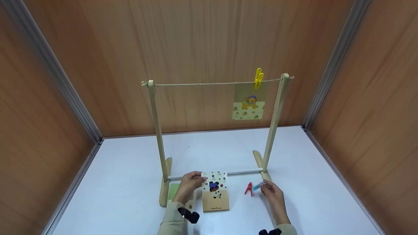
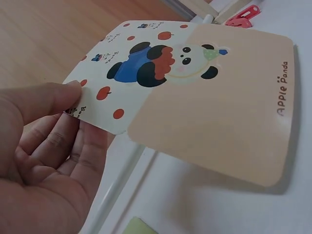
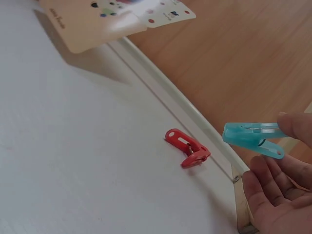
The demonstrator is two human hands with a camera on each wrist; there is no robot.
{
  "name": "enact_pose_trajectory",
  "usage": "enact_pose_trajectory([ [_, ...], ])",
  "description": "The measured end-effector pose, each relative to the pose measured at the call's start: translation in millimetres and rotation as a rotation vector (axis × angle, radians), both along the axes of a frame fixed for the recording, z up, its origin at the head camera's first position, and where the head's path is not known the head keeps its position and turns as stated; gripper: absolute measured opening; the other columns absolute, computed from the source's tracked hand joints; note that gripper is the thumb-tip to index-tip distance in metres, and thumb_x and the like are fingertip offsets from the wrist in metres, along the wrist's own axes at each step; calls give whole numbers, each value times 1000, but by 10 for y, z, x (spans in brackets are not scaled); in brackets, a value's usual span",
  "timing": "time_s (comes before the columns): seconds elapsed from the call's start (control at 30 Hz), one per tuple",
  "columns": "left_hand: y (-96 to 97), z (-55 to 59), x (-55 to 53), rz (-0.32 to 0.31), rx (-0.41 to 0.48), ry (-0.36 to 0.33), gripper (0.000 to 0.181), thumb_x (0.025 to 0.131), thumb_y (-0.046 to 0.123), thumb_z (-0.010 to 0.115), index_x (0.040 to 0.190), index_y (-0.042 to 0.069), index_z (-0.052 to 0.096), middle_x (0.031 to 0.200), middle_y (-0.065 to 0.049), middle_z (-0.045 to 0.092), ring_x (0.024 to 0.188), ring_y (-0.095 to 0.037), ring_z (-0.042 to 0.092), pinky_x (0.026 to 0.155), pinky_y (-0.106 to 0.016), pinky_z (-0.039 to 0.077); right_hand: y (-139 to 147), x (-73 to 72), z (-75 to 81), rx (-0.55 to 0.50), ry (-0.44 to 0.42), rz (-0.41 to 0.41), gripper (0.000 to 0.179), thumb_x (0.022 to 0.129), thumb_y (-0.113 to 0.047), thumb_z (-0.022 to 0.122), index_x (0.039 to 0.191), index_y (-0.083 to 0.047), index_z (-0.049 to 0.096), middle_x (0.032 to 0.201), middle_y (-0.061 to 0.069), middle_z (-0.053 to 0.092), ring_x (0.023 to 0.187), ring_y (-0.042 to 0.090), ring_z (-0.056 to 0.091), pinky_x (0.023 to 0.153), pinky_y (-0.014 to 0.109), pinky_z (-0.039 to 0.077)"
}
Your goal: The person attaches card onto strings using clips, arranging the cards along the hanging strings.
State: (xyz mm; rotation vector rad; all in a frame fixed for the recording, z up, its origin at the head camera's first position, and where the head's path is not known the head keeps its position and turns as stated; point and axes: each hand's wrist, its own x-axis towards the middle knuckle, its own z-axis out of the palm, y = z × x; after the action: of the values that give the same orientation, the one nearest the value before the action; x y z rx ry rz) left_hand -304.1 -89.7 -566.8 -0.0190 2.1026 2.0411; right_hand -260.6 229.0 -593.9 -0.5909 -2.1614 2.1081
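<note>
My left hand [image 1: 190, 185] pinches the white patterned edge of a panda card [image 2: 209, 107], peach on its other part and lettered "Apple Panda". The card is tilted, its peach end toward me. Between thumb and fingers of my right hand [image 1: 273, 195] is a light blue clothespin [image 3: 251, 135], held by its handle end. A red clothespin [image 3: 190, 148] lies on the white table just left of that hand. Beneath my left wrist, partly hidden, a green card [image 1: 173, 191] lies on the table.
A wooden stand [image 1: 276, 120] carries a string [image 1: 202, 84] between two posts. From its right part hangs a lion card [image 1: 249, 111], clipped by a yellow clothespin [image 1: 259, 79]. A white bar [image 1: 245, 172] joins the stand's feet. Wooden panels [image 1: 196, 42] enclose the table [image 1: 130, 163].
</note>
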Motion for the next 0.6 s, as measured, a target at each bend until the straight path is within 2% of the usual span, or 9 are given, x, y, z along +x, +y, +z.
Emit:
enact_pose_trajectory([
  [0.17,47,87,-17,19,20,28,30,88,11,68,112,-4,59,100,-10,71,90,-16,67,89,-36,53,0,-20,82,-2,-15,24,52,91,-25,66,133,2,50,114,8,59,104,14,59,98,33,49],
  [0.4,84,255,-53,73,-14,54,31,88,14,68,112,-3,60,100,-9,70,89,-14,66,88,-34,53,8,-37,206,11,31,54,53,90,-28,68,132,1,52,114,6,59,100,8,58,93,24,51],
  [0.6,102,401,-95,110,-7,89,30,88,15,68,112,-2,61,101,-10,70,90,-16,66,84,-32,54,-3,-37,328,47,76,97,55,89,-33,69,131,-1,54,119,8,58,108,13,59,98,29,48],
])
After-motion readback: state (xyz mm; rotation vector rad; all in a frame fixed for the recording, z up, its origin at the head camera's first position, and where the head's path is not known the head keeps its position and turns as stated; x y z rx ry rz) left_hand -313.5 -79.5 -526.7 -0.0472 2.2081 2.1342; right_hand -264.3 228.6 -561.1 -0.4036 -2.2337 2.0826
